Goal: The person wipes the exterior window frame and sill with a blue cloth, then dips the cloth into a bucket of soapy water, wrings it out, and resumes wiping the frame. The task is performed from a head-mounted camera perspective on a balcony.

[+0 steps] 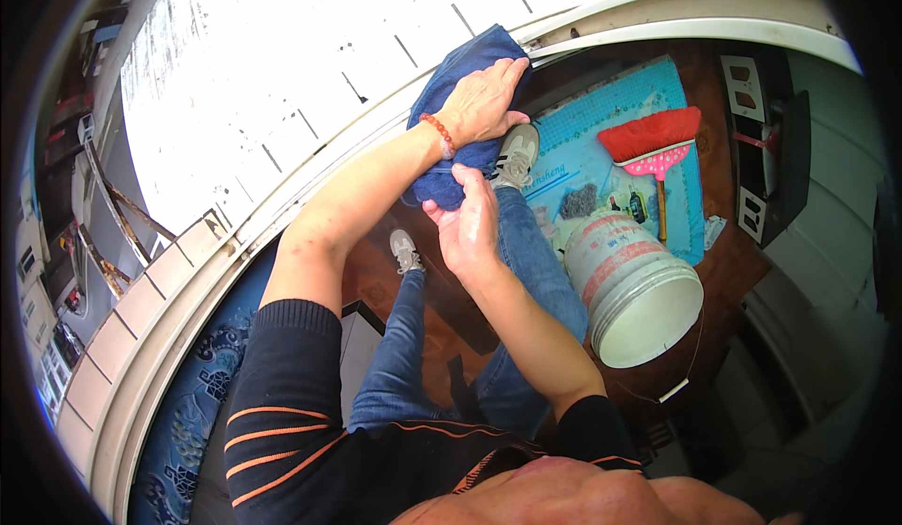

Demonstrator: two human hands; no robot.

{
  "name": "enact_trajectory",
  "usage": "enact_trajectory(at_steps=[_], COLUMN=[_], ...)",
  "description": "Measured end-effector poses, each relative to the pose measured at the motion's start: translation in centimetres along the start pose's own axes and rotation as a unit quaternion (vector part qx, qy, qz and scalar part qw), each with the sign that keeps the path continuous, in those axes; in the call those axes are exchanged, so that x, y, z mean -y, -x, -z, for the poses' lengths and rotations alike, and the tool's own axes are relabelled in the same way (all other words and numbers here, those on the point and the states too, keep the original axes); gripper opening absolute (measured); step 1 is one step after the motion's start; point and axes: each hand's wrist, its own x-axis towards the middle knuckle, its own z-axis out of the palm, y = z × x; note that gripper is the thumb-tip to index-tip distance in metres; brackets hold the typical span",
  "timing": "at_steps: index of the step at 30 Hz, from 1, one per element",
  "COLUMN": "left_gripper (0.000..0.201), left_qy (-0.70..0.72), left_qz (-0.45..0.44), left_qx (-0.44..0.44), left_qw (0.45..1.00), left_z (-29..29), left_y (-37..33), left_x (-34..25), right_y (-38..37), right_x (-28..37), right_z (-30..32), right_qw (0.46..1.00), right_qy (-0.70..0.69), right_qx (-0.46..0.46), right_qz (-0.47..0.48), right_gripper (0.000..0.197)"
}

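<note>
A dark blue towel (467,58) lies folded in a bunch along the pale frame rail (324,161). My left hand (482,102), with a red beaded bracelet at the wrist, rests flat on top of the towel, its fingers stretched out and the thumb apart. Below it, my right hand (467,228) is turned palm up and closes its fingers on the towel's lower rolled end. White smears show on the right palm. What lies under the towel is hidden.
To the right stand a white bucket (648,311) with a wire handle and a red-bristled broom (650,140) on a light blue mat (587,102). A dark scrubbing pad (579,202) lies near the bucket. Beyond the rail is a bright white surface (310,37). My shoes are on the brown floor.
</note>
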Motion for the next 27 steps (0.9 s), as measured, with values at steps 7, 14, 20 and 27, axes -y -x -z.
enact_trajectory(at_steps=[7,14,20,27], left_gripper=[0.066,0.061,0.078,0.068], left_qy=[-0.042,-0.069,-0.090,-0.112], left_qz=[0.041,0.066,0.127,0.185], left_qx=[0.020,0.017,0.065,0.005], left_qw=[0.998,0.995,0.986,0.976], left_z=[-1.3,-0.5,2.0,4.8], left_y=[-0.6,3.3,11.0,22.6], left_x=[-0.4,1.1,2.9,5.4], right_y=[-1.3,-0.9,0.9,2.3], right_x=[0.7,-1.0,-5.0,-10.6], right_z=[0.3,0.5,0.0,0.3], right_qw=[0.998,0.999,0.981,0.920], right_qy=[-0.029,0.026,0.151,0.309], right_qx=[-0.057,0.007,0.073,0.148], right_qz=[0.018,-0.024,-0.097,-0.188], right_gripper=[0.014,0.020,0.020,0.021])
